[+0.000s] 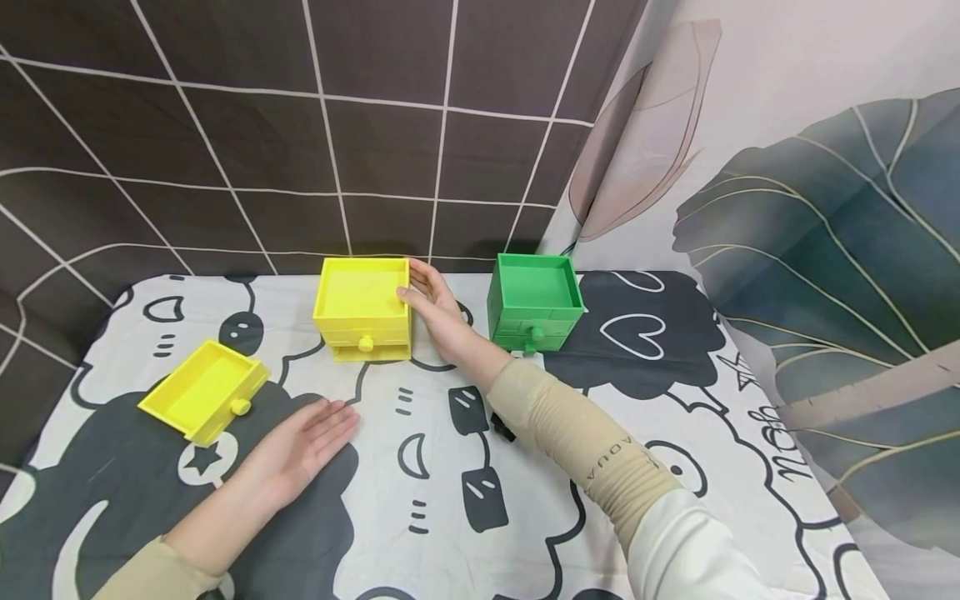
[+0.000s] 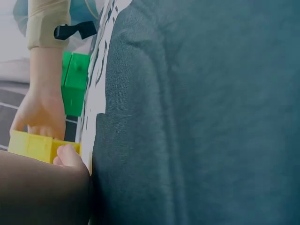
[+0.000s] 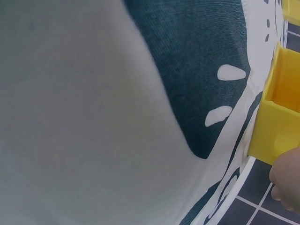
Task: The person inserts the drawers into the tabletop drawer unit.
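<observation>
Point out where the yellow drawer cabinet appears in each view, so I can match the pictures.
Head: the yellow drawer cabinet stands left of centre, about midway up the picture.
Left wrist: the yellow drawer cabinet is at the lower left, partly hidden.
Right wrist: the yellow drawer cabinet is cut off by the right edge.
Shared landmark: the right hand, at the cabinet in all three.

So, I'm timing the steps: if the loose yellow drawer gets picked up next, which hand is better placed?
Probably the left hand: it holds nothing and is nearer the loose yellow drawer. The right hand is farther off and grips the yellow cabinet.
</observation>
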Available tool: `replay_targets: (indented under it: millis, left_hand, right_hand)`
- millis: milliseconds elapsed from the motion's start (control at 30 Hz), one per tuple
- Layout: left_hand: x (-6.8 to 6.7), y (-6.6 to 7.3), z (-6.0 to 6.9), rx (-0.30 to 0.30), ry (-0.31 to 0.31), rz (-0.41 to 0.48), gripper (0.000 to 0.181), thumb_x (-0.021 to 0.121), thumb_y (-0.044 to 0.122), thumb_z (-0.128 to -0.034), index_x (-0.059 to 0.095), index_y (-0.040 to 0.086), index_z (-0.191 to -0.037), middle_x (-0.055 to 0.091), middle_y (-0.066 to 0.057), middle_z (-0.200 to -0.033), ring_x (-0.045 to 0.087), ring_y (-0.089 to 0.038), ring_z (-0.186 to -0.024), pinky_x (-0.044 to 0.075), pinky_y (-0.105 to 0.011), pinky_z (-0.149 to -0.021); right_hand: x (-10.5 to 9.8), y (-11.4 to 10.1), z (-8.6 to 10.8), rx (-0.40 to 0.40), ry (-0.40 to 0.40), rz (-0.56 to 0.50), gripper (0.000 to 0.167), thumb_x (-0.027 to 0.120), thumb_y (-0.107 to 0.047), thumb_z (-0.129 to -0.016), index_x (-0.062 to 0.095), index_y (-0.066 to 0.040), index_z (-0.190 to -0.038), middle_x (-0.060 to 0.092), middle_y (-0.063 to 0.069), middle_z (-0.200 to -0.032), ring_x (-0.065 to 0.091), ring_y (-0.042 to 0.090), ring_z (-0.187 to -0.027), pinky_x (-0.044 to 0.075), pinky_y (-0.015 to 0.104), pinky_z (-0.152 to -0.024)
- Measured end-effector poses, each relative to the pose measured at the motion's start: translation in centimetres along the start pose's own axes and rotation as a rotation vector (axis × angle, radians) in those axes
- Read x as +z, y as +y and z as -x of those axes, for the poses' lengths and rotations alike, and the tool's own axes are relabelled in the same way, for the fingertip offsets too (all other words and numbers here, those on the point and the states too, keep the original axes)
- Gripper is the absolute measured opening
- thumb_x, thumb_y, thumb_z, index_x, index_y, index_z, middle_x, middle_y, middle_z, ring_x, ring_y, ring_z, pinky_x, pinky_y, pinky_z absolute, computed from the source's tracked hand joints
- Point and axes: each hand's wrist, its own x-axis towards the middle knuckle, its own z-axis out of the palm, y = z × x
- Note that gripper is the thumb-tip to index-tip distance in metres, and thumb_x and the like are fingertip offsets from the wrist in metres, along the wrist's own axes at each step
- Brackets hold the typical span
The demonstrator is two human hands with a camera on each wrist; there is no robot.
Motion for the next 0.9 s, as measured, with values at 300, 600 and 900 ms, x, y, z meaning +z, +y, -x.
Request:
replay_targets:
  millis: [300, 600, 900]
  left_hand:
    - [-2.0, -0.2, 0.8, -0.016, 0.000, 0.096, 0.023, 0.042, 0.029, -0.1154, 0.057, 0.012, -0.121, 0.076, 0.001, -0.110, 0.076, -0.011, -0.106, 0.057, -0.028, -0.113]
    - [-3.2, 0.2, 1.3, -0.038, 0.042, 0.123, 0.033, 0.039, 0.039, -0.1156, 0.045, 0.015, -0.137, 0.077, 0.003, -0.108, 0.076, -0.009, -0.106, 0.053, -0.026, -0.118]
    - [-4.0, 0.9, 1.9, -0.075, 0.079, 0.277, 0.027, 0.044, 0.040, -0.1143, 0.052, 0.018, -0.128, 0.080, 0.000, -0.105, 0.078, -0.012, -0.104, 0.048, -0.025, -0.121]
  right_hand:
    - [0.0, 0.0, 0.0, 0.003, 0.005, 0.000, 0.062, 0.058, -0.005, -0.104, 0.035, -0.005, -0.162, 0.037, 0.014, -0.168, 0.034, 0.030, -0.158, 0.030, 0.042, -0.136]
    - [0.0, 0.1, -0.1, 0.006, -0.001, 0.009, 0.061, 0.058, -0.006, -0.105, 0.036, -0.006, -0.162, 0.037, 0.013, -0.168, 0.035, 0.029, -0.158, 0.031, 0.042, -0.135]
    - [0.0, 0.0, 0.0, 0.015, 0.015, 0.012, 0.061, 0.059, -0.007, -0.105, 0.037, -0.007, -0.161, 0.039, 0.013, -0.168, 0.036, 0.029, -0.157, 0.031, 0.041, -0.135]
